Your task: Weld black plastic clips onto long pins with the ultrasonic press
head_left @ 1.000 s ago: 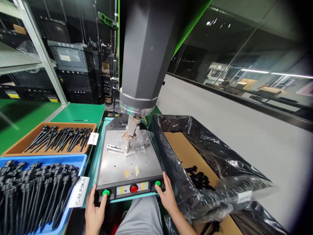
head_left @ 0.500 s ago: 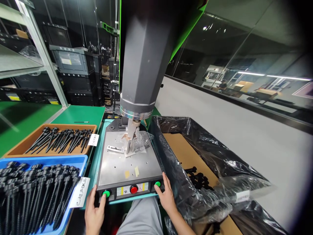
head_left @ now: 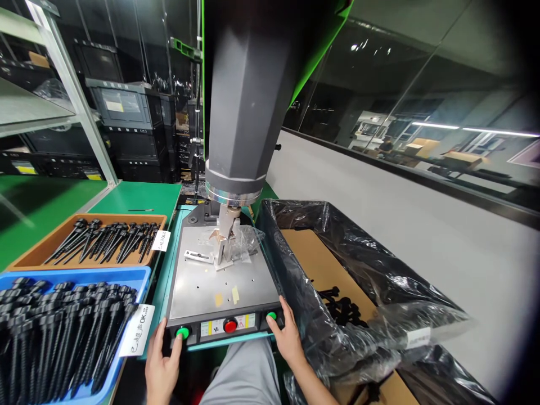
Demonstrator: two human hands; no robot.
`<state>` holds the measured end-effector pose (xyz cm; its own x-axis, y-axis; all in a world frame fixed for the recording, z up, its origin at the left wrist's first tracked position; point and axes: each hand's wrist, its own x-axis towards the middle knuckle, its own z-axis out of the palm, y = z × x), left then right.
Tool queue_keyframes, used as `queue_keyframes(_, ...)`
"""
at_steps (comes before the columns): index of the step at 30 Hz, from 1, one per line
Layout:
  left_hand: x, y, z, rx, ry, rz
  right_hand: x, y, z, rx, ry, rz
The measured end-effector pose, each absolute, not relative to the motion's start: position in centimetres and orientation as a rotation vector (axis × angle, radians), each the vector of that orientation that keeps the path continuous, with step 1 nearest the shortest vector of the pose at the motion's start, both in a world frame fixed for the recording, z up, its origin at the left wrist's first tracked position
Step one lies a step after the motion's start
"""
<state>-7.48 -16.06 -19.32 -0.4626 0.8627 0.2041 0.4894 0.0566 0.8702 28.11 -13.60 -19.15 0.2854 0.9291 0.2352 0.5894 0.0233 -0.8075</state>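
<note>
Tall dark-grey press (head_left: 242, 112) with faceted housing and green edges: I find it at centre, between the left-hand trays and the right-hand box. That long box (head_left: 291, 270), lined with glossy black plastic, contains brown cardboard and a cluster of small black parts (head_left: 343, 308). The blue plastic tray (head_left: 84, 274) is densely filled with black ribbed rods (head_left: 63, 332); the orange-brown tray (head_left: 34, 263) just beyond carries fewer. The flat silver steel plate (head_left: 248, 292) lies beneath the press head. My left hand (head_left: 163, 365) and right hand (head_left: 289, 337) rest at its front corners, thumbs spread from fingers, grasping nothing. The upright metal fixture (head_left: 221, 253) stands beneath the press tip; contact cannot be determined. A red round button (head_left: 230, 325) sits between two green ones; my thumbs are at the left green button (head_left: 183, 332) and right green button (head_left: 272, 316), depression undetermined.
</note>
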Motion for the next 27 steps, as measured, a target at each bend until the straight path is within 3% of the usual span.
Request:
queue_keyframes(6,-7.4,-16.0,-18.8,1.32,1.986,1.331,28.1,-13.6,-18.6,-1.685,-1.359,0.498)
queue_keyframes(11,-5.0,-16.4,-15.7,1.485,2.149,1.457,27.9,-14.0,-18.3,-1.675,-1.426,0.429)
queue_keyframes(16,-0.9,-15.3,-12.2,1.714,1.796,1.553,27.7,-13.9,-18.1,-1.708,-1.368,0.397)
queue_keyframes(21,0.4,-9.7,-9.6,1.36,1.585,1.537,25.8,-13.7,-15.4,-1.587,-1.327,0.243)
queue_keyframes(24,0.1,-5.2,-7.7,1.171,1.523,1.579,23.6,-12.7,-13.4,-1.431,-1.33,0.379)
queue_keyframes(27,-0.1,-1.7,-5.6,1.091,1.452,1.523,21.0,-10.4,-12.2,-1.287,-1.226,0.772)
